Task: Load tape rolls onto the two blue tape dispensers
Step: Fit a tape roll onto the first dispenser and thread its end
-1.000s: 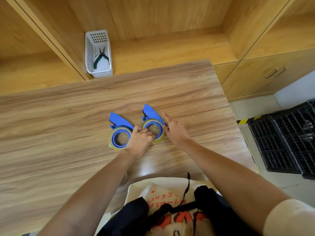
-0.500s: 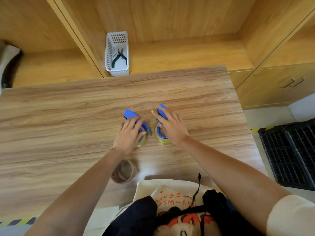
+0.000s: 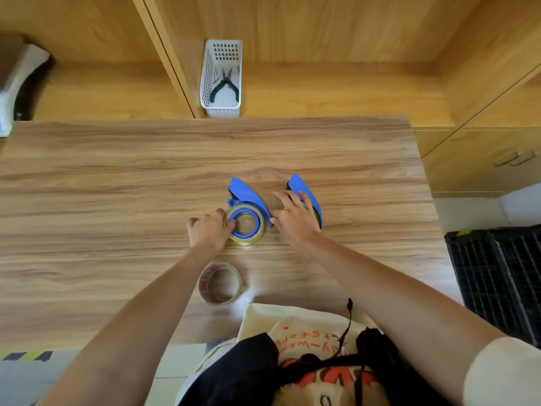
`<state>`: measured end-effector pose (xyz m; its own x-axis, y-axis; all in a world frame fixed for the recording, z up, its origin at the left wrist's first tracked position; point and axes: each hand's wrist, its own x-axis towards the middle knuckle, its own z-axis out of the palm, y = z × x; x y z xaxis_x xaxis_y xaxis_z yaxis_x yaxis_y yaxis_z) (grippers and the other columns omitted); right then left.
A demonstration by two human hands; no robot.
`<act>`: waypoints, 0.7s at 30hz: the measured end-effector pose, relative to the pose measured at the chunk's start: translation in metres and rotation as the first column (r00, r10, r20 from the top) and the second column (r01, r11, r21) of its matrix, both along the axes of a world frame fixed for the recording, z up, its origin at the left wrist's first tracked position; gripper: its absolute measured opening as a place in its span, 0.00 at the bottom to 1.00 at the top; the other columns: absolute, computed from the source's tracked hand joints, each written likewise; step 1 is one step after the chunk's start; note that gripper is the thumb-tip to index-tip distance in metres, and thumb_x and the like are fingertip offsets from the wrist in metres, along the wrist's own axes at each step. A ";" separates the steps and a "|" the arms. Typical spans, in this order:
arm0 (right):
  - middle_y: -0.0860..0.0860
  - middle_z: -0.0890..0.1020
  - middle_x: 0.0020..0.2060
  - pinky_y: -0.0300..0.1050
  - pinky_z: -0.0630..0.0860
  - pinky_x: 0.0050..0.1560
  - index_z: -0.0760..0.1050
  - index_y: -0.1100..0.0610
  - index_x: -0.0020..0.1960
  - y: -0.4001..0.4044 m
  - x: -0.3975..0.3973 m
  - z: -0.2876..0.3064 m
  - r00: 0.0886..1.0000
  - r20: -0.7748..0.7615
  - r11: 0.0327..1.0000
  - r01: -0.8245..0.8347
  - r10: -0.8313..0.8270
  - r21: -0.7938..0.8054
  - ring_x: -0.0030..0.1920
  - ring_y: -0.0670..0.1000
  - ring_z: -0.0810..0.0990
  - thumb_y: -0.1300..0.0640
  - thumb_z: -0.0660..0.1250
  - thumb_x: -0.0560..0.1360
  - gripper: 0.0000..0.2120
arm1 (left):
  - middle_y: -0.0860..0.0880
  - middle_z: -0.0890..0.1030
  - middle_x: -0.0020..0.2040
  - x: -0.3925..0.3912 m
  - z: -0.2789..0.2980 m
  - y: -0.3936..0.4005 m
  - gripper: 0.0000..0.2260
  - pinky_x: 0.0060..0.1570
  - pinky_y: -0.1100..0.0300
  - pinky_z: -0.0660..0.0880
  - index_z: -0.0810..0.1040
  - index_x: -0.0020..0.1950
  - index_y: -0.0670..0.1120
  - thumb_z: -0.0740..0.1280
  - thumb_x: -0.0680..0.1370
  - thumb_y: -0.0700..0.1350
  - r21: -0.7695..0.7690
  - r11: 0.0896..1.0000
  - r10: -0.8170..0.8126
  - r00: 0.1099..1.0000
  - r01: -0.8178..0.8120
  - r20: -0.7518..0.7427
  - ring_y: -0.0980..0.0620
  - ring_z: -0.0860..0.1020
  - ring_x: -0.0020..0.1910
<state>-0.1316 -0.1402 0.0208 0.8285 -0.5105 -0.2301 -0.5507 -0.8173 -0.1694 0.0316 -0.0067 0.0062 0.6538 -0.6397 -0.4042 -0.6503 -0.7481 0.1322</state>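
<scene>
1. Both hands have drawn apart since a moment ago: left hand (image 3: 208, 231) pinches the left dispenser (image 3: 245, 208) rim, its tape roll (image 3: 246, 224) seated.
2. Right hand (image 3: 295, 215), fingers spread, rests on the right dispenser (image 3: 307, 197); its roll is hidden.
3. A spare roll (image 3: 221, 284) lies nearer on the tabletop (image 3: 117, 200).

Ahead of you a white basket (image 3: 221, 79) stands on the wooden shelf (image 3: 322, 95) just past the table's (image 3: 87, 186) far edge, with green-handled pliers (image 3: 224, 85) lying inside it. To your right you see a cabinet (image 3: 480, 162) with two metal handles (image 3: 515, 158), and below it a black crate (image 3: 497, 276) on the floor. At your far left a white and dark object (image 3: 17, 83) sits on the shelf, too cropped to identify.
</scene>
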 end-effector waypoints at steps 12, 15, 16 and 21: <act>0.52 0.81 0.53 0.53 0.60 0.64 0.77 0.57 0.52 0.007 0.013 0.004 0.991 0.078 0.994 0.103 -0.105 0.027 0.63 0.55 0.72 0.42 0.59 0.78 0.19 | 0.41 0.84 0.43 -0.009 0.011 -0.008 0.14 0.61 0.50 0.64 0.77 0.49 0.44 0.61 0.78 0.55 -0.100 0.992 -0.068 0.987 0.083 0.147 0.41 0.80 0.48; 0.54 0.80 0.39 0.50 0.71 0.44 0.71 0.58 0.52 0.010 0.019 0.008 0.963 0.097 0.957 0.233 -0.252 0.175 0.47 0.58 0.79 0.42 0.63 0.76 0.19 | 0.40 0.82 0.35 -0.009 0.019 -0.008 0.12 0.58 0.48 0.68 0.78 0.45 0.42 0.66 0.75 0.51 -0.225 0.960 -0.110 0.963 0.167 0.246 0.39 0.81 0.41; 0.53 0.78 0.37 0.49 0.70 0.37 0.70 0.57 0.50 0.009 0.021 0.009 0.943 0.092 0.920 0.285 -0.319 0.269 0.42 0.57 0.79 0.42 0.65 0.76 0.18 | 0.41 0.81 0.32 -0.007 0.021 -0.010 0.11 0.56 0.47 0.71 0.78 0.43 0.41 0.69 0.73 0.49 -0.278 0.936 -0.128 0.944 0.216 0.303 0.39 0.81 0.38; 0.51 0.77 0.36 0.47 0.75 0.34 0.71 0.57 0.45 0.001 0.029 0.010 0.755 0.092 0.628 0.463 -0.649 0.626 0.38 0.52 0.79 0.52 0.71 0.73 0.11 | 0.45 0.83 0.38 -0.014 0.044 -0.026 0.18 0.54 0.46 0.72 0.77 0.51 0.43 0.59 0.74 0.56 -0.362 0.874 -0.167 0.899 0.325 0.404 0.41 0.81 0.38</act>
<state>-0.1030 -0.1388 0.0311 0.4958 -0.7594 -0.4214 -0.7158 -0.0826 -0.6934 0.0171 -0.0328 0.0502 0.4986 -0.8527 0.1559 -0.8665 -0.4849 0.1188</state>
